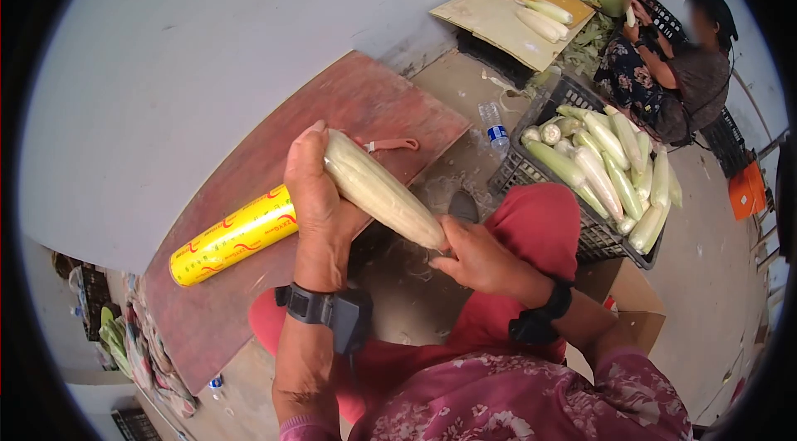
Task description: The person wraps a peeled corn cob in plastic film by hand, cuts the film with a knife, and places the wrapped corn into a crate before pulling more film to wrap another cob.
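Between my two hands is a pale ear of corn, held at a slant and with a slight sheen on its surface. My left hand is closed round its upper left end. At the lower right tip, my right hand grips it with thumb and fingers. Beside my left wrist, a yellow roll of cling film lies on the reddish board. A knife with a pinkish handle lies on the board beyond the ear, its blade mostly hidden.
To my right stands a black crate heaped with ears of corn. A plastic bottle lies near it. Farther back, a person sits near a low board bearing several ears. A cardboard box stands by my right arm.
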{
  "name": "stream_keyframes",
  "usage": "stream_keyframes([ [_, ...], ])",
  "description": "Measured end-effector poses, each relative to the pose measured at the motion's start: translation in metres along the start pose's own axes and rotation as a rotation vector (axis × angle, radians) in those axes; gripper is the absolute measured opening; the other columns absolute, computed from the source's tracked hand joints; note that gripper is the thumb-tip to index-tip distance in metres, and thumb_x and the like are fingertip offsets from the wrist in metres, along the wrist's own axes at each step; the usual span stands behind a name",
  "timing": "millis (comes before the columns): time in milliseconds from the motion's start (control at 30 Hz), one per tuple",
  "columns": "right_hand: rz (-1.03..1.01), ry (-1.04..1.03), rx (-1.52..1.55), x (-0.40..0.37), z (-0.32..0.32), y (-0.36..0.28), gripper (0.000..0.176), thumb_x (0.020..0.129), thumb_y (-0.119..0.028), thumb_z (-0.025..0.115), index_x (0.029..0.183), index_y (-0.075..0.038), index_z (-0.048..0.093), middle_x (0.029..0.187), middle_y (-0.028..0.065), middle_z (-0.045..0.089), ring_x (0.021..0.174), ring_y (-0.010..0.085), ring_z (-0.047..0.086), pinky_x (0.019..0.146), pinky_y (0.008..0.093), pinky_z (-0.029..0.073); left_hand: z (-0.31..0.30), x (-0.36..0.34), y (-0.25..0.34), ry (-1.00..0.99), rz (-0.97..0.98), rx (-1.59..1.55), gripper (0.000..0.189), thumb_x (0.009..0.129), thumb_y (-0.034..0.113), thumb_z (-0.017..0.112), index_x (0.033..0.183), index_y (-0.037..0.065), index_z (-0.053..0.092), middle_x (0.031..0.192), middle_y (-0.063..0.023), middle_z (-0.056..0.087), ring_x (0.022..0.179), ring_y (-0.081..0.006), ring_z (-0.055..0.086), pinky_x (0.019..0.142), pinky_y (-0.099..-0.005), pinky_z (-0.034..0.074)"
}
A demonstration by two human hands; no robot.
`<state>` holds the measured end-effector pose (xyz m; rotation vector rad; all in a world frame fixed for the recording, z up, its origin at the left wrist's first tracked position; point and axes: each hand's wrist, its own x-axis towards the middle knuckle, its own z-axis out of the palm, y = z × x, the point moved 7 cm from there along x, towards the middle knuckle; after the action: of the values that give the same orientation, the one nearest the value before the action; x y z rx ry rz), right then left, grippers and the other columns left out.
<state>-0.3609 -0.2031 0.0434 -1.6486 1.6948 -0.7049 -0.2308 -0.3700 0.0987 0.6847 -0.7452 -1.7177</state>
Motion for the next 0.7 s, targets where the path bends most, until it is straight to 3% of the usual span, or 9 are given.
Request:
stream_keyframes([
  [133, -0.085, 0.182, -0.024, -0.010, -0.019, -0.012, 0.093, 0.082, -0.028, 0.081, 0.148, 0.010, 0.027, 0.148, 0.0292, 0.037, 0.140, 0.0405, 0.038, 0.112, 0.0502, 0.032, -0.011, 0.004, 0.004, 0.073, 0.095, 0.090, 0.029, 0.091, 0.026, 0.068, 0.112, 0.007, 0.059, 0.094, -0.0107, 0.066, 0.085, -0.0244, 0.065, 0.077, -0.0418, 0.055],
  [233, -0.271, 0.431, -0.146, -0.010, -0.035, -0.048, 0.109, 0.075, -0.034, 0.087, 0.153, 0.004, 0.021, 0.147, 0.0279, 0.036, 0.136, 0.0447, 0.039, 0.109, 0.0535, 0.034, -0.010, 0.005, -0.004, 0.035, 0.107, 0.120, 0.027, 0.091, 0.028, 0.069, 0.109, 0.009, 0.061, 0.094, -0.0101, 0.066, 0.083, -0.0230, 0.065, 0.074, -0.0385, 0.055],
  [333, -0.472, 0.631, -0.193, -0.002, -0.029, -0.062, 0.120, 0.065, -0.027, 0.092, 0.155, 0.001, 0.018, 0.145, 0.0270, 0.040, 0.127, 0.0449, 0.048, 0.096, 0.0531, 0.043, 0.010, -0.007, -0.007, -0.009, 0.103, 0.131, 0.029, 0.092, 0.028, 0.068, 0.111, 0.008, 0.059, 0.097, -0.0108, 0.065, 0.085, -0.0231, 0.064, 0.075, -0.0376, 0.055],
  [400, -0.395, 0.466, -0.056, 0.020, -0.014, -0.043, 0.111, 0.072, -0.025, 0.089, 0.154, 0.002, 0.019, 0.142, 0.0312, 0.044, 0.123, 0.0495, 0.053, 0.098, 0.0502, 0.047, 0.018, -0.013, -0.008, -0.021, 0.083, 0.112, 0.031, 0.092, 0.029, 0.069, 0.113, 0.009, 0.058, 0.099, -0.0107, 0.065, 0.086, -0.0228, 0.064, 0.075, -0.0372, 0.055],
  [500, -0.269, 0.507, 0.160, 0.025, -0.009, -0.035, 0.098, 0.076, -0.015, 0.084, 0.152, 0.000, 0.023, 0.132, 0.0318, 0.053, 0.113, 0.0490, 0.060, 0.090, 0.0484, 0.052, 0.027, -0.019, -0.005, -0.066, 0.064, 0.134, 0.032, 0.092, 0.031, 0.069, 0.114, 0.010, 0.058, 0.101, -0.0102, 0.064, 0.088, -0.0221, 0.063, 0.075, -0.0367, 0.055],
  [700, -0.164, 0.343, 0.386, 0.025, -0.011, -0.033, 0.084, 0.078, -0.011, 0.079, 0.146, -0.003, 0.030, 0.118, 0.0285, 0.062, 0.112, 0.0452, 0.063, 0.090, 0.0474, 0.052, 0.043, -0.021, -0.004, -0.252, 0.014, 0.125, 0.040, 0.095, 0.039, 0.069, 0.118, 0.009, 0.058, 0.103, -0.0100, 0.064, 0.089, -0.0210, 0.064, 0.077, -0.0360, 0.056],
])
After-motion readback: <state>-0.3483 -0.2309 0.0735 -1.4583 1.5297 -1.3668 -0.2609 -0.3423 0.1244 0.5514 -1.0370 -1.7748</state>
